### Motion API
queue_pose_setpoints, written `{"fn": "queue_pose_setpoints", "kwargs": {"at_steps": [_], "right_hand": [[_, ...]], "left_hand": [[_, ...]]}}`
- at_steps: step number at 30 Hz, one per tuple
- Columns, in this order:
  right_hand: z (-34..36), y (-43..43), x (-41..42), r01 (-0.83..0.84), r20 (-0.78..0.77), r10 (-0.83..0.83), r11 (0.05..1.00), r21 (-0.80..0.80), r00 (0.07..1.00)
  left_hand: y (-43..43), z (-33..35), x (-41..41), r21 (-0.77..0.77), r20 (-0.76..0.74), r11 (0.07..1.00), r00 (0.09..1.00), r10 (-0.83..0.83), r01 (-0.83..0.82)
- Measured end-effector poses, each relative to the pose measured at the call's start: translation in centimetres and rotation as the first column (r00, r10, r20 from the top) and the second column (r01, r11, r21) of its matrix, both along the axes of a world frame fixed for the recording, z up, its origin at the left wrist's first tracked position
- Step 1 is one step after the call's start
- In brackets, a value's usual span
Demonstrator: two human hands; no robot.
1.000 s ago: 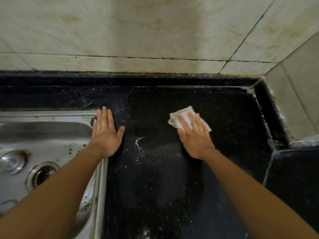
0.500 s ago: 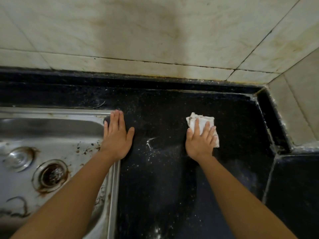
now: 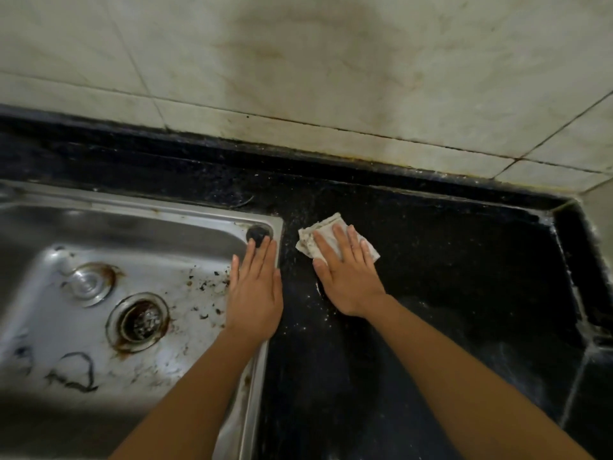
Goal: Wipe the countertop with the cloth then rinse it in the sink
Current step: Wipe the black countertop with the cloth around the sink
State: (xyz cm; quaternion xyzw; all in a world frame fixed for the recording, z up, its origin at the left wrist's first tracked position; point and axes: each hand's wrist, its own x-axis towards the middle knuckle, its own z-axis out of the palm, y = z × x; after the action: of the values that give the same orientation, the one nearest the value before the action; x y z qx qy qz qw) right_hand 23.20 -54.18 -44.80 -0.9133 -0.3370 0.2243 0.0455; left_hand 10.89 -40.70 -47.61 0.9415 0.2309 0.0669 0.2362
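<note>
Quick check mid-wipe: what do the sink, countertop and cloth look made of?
Sink: probably stainless steel, brushed, with bright reflections and brown staining. Countertop: glossy black speckled stone, possibly granite. Cloth: pale woven fabric, rumpled and soiled, pressed flat under the right hand.

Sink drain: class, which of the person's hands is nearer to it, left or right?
Left. The left hand lies flat on the sink rim, just right of the drain; the right hand is farther right, pressing the cloth on the black countertop.
</note>
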Motion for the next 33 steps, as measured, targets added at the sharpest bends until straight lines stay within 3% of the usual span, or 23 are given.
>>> {"fn": "queue_pose_setpoints", "kwargs": {"at_steps": [8,13,22,28,31,33], "right_hand": [[-0.5,6.3,5.8,-0.007,-0.023,0.007,1.0,-0.005,1.0],[-0.5,6.5,5.3,-0.001,-0.023,0.001,1.0,0.018,1.0],[0.4,-0.3,-1.8,-0.293,-0.005,0.294,0.955,0.053,0.956],[0.6,-5.6,-5.2,-0.546,-0.012,0.547,0.837,0.037,0.837],[0.6,-5.1,-3.8,-0.574,-0.011,0.574,0.819,0.027,0.819],[0.4,-3.7,-2.6,-0.506,0.012,0.506,0.862,0.029,0.862]], "left_hand": [[-0.2,-0.4,0.1,0.049,0.038,0.998,0.999,0.033,-0.035],[-0.1,-0.5,0.1,0.042,0.056,0.998,0.998,0.034,-0.036],[0.0,-0.4,-0.6,-0.012,0.087,0.998,0.994,0.067,-0.066],[-0.3,-0.3,-1.0,-0.019,0.084,0.998,0.994,0.065,-0.064],[-0.2,-0.3,-0.9,-0.01,0.072,0.998,0.995,0.063,-0.063],[-0.2,-0.4,-0.9,-0.005,0.071,0.998,0.996,0.057,-0.057]]}}
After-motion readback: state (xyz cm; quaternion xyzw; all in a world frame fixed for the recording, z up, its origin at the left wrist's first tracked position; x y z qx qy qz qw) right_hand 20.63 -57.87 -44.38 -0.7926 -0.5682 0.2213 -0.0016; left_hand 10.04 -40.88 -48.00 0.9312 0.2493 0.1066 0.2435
